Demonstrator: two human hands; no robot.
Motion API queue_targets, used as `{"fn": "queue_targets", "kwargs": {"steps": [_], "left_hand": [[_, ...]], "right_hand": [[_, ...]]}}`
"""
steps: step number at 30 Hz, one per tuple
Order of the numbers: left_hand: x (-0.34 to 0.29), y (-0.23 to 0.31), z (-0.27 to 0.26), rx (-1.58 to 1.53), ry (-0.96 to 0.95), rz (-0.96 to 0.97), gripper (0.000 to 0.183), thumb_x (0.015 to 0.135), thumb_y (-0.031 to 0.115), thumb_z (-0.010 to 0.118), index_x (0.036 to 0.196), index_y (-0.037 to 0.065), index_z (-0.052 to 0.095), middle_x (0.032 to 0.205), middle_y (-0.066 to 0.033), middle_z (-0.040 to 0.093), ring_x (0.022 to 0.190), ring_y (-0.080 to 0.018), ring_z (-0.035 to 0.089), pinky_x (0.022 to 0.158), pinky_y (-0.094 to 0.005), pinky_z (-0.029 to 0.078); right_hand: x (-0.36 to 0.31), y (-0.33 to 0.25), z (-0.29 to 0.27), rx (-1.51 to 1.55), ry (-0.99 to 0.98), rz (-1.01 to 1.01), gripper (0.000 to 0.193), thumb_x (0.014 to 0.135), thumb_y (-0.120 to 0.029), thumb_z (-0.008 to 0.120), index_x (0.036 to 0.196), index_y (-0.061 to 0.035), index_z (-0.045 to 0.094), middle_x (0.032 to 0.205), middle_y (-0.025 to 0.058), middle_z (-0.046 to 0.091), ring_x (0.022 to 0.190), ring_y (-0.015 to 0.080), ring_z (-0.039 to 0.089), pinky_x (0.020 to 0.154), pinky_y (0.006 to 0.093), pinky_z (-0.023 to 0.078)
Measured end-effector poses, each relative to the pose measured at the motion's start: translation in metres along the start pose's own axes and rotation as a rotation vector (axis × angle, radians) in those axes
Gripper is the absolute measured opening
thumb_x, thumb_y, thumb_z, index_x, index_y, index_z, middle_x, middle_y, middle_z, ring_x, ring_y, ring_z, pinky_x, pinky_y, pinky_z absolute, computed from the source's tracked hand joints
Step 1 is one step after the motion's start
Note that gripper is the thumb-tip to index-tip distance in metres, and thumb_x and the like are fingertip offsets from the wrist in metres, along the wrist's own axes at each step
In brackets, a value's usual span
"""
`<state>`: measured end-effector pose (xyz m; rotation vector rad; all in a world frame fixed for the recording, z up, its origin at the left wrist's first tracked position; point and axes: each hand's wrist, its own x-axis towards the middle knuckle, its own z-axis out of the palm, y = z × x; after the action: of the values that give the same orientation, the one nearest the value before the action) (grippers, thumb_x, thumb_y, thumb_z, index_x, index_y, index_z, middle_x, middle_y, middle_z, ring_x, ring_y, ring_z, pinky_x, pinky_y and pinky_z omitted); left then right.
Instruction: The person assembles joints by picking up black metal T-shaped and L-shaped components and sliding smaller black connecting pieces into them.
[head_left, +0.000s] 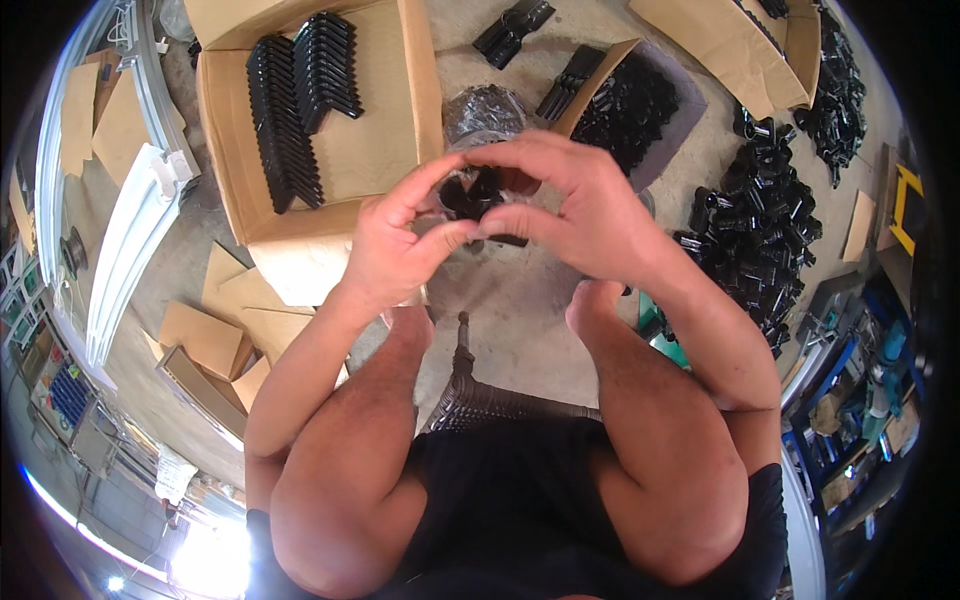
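Note:
Both my hands are raised in the middle of the view, thumbs and fingers curved round a glossy black plastic part point(474, 194). My left hand point(405, 235) grips it from the left, its thumb tip nearly meeting the thumb of my right hand point(575, 200), which closes on it from the right. Something clear, like thin plastic film, seems to show at the part's edge; my fingers hide much of it. Beyond my hands lies a crumpled clear plastic bundle point(488, 108). Left of them stands an open cardboard box point(385, 150) with two neat rows of black angled parts point(285, 125).
A tipped box of small black pieces point(628, 110) lies ahead right. Farther right is a heap of black fittings point(755, 230). Loose black parts point(513, 32) lie on the concrete floor. Cardboard pieces point(205, 340) lie left; a woven stool point(480, 402) is between my legs.

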<state>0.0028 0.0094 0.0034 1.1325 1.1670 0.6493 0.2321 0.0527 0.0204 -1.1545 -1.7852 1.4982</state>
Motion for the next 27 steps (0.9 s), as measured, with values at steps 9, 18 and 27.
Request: {"fn": "queue_targets", "kwargs": {"steps": [9,18,27], "left_hand": [[-0.002,0.017,0.003,0.171,-0.136,-0.034,0.094,0.085,0.001,0.077,0.162,0.015,0.024,0.082,-0.0049,0.072,0.081,-0.0095,0.068,0.077,-0.0263,0.055],[-0.006,-0.007,0.006,-0.312,-0.086,-0.179,0.037,0.093,-0.002,0.069,0.128,-0.006,0.058,0.110,-0.0076,0.071,0.102,-0.0112,0.065,0.090,-0.0269,0.052],[-0.011,-0.009,0.003,-0.432,-0.033,-0.225,0.031,0.099,0.012,0.065,0.126,-0.003,0.061,0.111,-0.0108,0.071,0.101,-0.0147,0.066,0.089,-0.0287,0.053]], "right_hand": [[-0.012,0.006,0.015,0.137,-0.079,0.131,0.036,0.082,-0.016,0.081,0.111,0.0014,0.070,0.090,0.0116,0.066,0.074,0.0175,0.065,0.065,0.0318,0.052],[-0.013,0.004,0.024,0.177,0.118,0.158,0.035,0.085,-0.016,0.079,0.114,0.0013,0.070,0.094,0.0073,0.066,0.077,0.0132,0.061,0.070,0.0278,0.050],[-0.013,0.020,0.011,0.429,0.008,0.433,0.027,0.098,-0.019,0.067,0.115,0.0008,0.071,0.093,0.0002,0.071,0.082,0.0066,0.060,0.072,0.0253,0.052]]}}
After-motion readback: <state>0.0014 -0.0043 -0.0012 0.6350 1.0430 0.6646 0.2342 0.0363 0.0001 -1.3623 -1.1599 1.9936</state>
